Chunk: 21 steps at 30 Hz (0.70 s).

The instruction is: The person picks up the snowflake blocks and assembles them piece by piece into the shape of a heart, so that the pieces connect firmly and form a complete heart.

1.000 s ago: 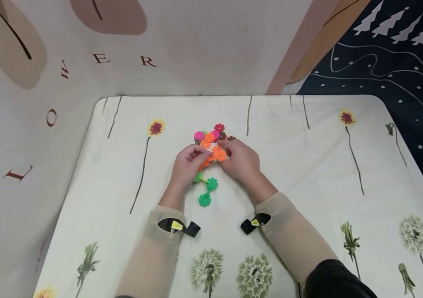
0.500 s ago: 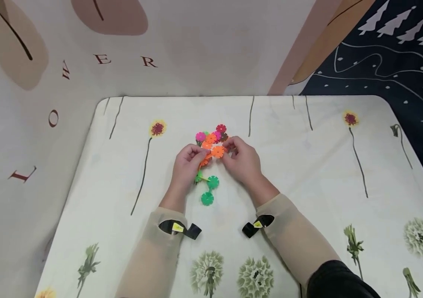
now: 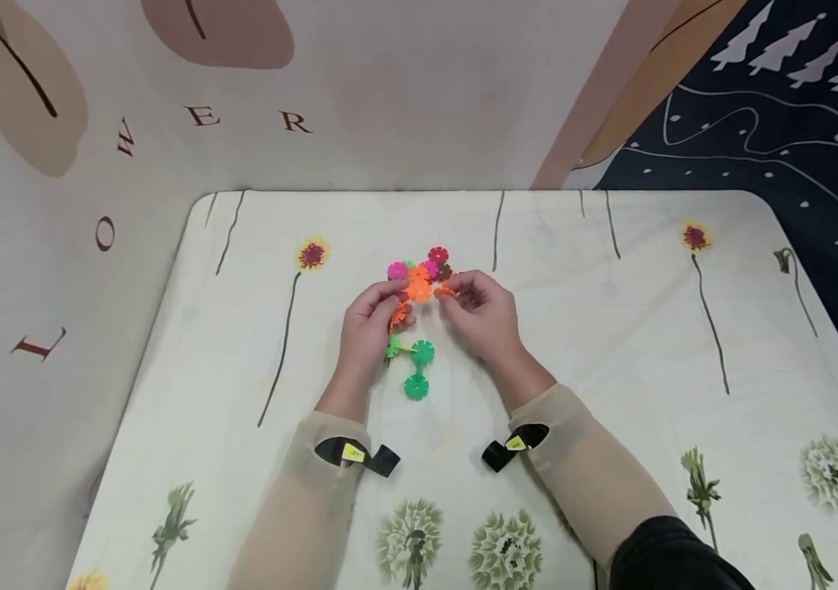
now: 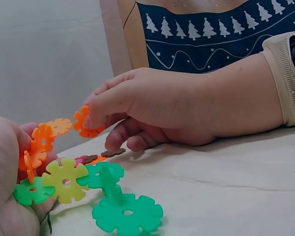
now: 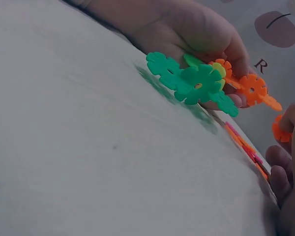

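My left hand (image 3: 367,324) grips a chain of interlocking flower-shaped plastic discs by its orange part. In the left wrist view the chain runs from orange discs (image 4: 43,137) through a yellow disc (image 4: 71,186) to green discs (image 4: 128,216). Opposite it, my right hand (image 3: 486,318) pinches a single orange disc (image 4: 81,118) between thumb and forefinger. A small gap parts this disc from the chain's outermost orange disc (image 4: 60,126). The chain's green end (image 3: 416,386) sticks out toward the person. Fingers hide part of the held orange discs.
Just beyond the hands lies a small pile of loose discs, among them a red disc (image 3: 438,255), a pink disc (image 3: 397,270) and a brown disc (image 3: 444,272). They rest on a white flower-print tablecloth (image 3: 573,328). A patterned curtain (image 3: 404,147) hangs behind the table.
The orange disc in my right hand has turned from face-up to nearly edge-on. My left hand has tilted the chain, and its green end has shifted slightly right and away from the person.
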Each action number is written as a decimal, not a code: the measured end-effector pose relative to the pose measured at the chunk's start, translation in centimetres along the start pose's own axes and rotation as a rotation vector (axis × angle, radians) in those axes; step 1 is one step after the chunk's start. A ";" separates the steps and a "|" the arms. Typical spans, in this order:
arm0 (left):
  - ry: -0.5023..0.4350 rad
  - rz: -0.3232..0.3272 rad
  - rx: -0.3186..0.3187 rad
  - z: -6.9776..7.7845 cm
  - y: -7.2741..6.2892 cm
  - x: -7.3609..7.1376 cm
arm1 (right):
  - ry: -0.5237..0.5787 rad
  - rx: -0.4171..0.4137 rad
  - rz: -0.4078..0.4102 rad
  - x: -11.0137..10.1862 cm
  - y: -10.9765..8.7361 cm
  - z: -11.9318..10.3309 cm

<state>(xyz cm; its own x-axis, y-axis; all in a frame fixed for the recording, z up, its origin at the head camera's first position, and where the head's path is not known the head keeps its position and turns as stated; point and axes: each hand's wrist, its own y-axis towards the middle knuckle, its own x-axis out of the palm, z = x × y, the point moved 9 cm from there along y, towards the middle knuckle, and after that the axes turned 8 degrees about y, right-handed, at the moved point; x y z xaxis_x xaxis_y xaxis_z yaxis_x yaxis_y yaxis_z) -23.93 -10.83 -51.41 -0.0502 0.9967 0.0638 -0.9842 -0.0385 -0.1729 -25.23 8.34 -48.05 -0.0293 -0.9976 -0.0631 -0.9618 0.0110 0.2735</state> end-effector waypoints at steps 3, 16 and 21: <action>-0.009 0.001 -0.002 -0.1 -0.1 0.1 | 0.024 -0.001 -0.012 0.1 -0.2 0.0; 0.073 -0.017 0.044 0.4 0.0 0.3 | -0.009 -0.129 -0.067 0.4 0.1 -0.8; 0.070 -0.010 0.029 0.3 -0.1 0.2 | -0.007 -0.150 -0.084 0.6 0.1 -0.9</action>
<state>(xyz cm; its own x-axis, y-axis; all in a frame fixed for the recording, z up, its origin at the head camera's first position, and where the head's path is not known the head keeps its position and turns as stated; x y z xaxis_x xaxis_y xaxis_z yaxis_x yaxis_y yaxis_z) -23.90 -10.66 -51.08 -0.0293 0.9996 -0.0039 -0.9891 -0.0296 -0.1440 -25.13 7.67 -47.14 0.0473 -0.9941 -0.0980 -0.9095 -0.0834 0.4072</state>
